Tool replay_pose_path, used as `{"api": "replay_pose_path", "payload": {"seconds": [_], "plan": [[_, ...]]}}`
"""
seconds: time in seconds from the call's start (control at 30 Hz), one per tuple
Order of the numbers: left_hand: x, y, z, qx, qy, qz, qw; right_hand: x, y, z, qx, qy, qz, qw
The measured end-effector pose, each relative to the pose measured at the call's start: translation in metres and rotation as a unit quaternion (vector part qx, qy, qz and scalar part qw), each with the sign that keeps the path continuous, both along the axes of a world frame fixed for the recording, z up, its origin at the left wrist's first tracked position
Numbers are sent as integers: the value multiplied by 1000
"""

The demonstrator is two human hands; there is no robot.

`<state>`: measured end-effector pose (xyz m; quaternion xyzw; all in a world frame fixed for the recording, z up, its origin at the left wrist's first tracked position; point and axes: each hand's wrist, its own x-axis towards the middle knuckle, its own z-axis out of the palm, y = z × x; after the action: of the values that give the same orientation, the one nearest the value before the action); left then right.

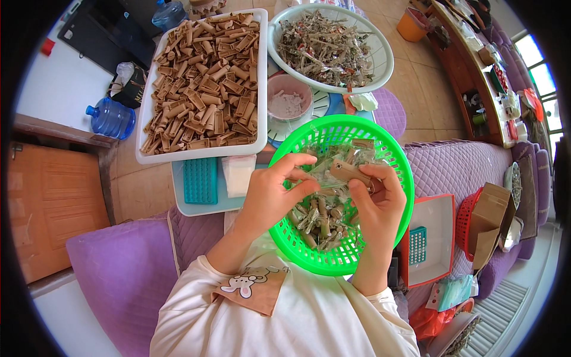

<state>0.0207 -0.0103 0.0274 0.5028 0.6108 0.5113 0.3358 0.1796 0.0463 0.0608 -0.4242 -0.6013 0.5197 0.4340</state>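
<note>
My right hand pinches a small brown half-tube piece between thumb and fingers. Just left of it, my left hand has thumb and fingertips closed on the edge of a clear plastic bag. The bag's film reaches over to the brown piece; whether the piece is partly inside it I cannot tell. Both hands are above a bright green plastic basket in front of me. In the basket lie wrapped brown pieces in crinkled clear film.
Loose brown half-tubes fill a white tray at the far left. Behind the basket stand a pale colander of small wrapped items and a pink bowl of white stuff. A teal grid tray lies left; an orange-rimmed box sits right.
</note>
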Motion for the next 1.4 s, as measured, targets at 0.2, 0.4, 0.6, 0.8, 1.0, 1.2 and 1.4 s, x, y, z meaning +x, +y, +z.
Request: {"api": "replay_pose_path", "payload": {"seconds": [0.2,0.4,0.6,0.8,1.0,1.2,1.4], "plan": [[6,1,-7,-11,-15,-25,1000,8,8,3,-108,25,71,991],[6,-1,-8,-2,-48,-25,999,11,10,-8,-37,106,16,994],[7,-2,-6,12,-45,-11,999,5,1,-18,86,13,-39,995],[6,-1,-3,-29,-91,-12,995,2,-1,-19,251,-80,-14,965],[7,-1,-8,-21,-168,-22,985,6,-4,-21,191,-34,8,981],[8,-1,-5,-19,-279,-65,958,8,-4,-19,262,-42,38,963],[9,-1,-4,51,-243,-98,964,9,-3,-16,279,-20,59,958]]}}
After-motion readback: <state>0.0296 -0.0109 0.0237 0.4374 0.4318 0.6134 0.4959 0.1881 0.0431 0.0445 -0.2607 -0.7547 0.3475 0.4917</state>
